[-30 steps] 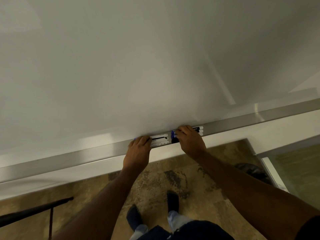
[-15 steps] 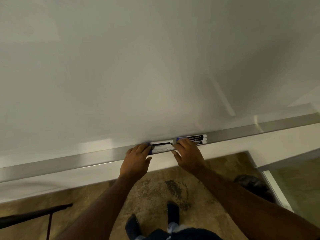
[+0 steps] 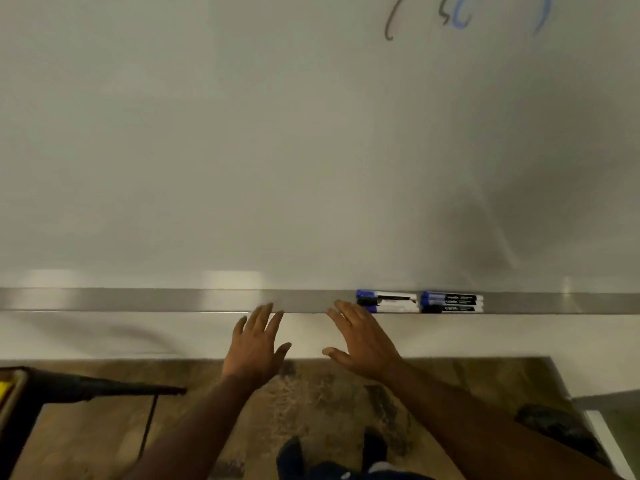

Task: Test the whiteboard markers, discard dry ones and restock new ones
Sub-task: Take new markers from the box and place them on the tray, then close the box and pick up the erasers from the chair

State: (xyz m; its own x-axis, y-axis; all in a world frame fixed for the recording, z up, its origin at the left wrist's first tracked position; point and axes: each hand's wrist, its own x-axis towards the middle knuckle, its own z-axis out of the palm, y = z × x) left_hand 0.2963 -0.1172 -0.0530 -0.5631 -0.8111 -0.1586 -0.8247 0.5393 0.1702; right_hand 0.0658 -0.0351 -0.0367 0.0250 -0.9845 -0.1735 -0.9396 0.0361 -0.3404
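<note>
Hands: left hand [image 3: 254,348] and right hand [image 3: 360,341] hover empty, fingers spread wide, below the tray [image 3: 138,299].
Markers: two groups [image 3: 419,302] lie side by side.
Advice: leave them flush, caps aligned.

A pale wall [image 3: 485,336] runs below the board, meeting a mottled brown stone floor [image 3: 329,396] with dark stains. At the near left stands a black and yellow piece of equipment [image 3: 20,403] with a dark bar [image 3: 114,389] reaching right and a thin cable hanging from it. At the right, a white frame edge [image 3: 604,441] borders the floor. Soft light patches glint along the wall's upper edge.
</note>
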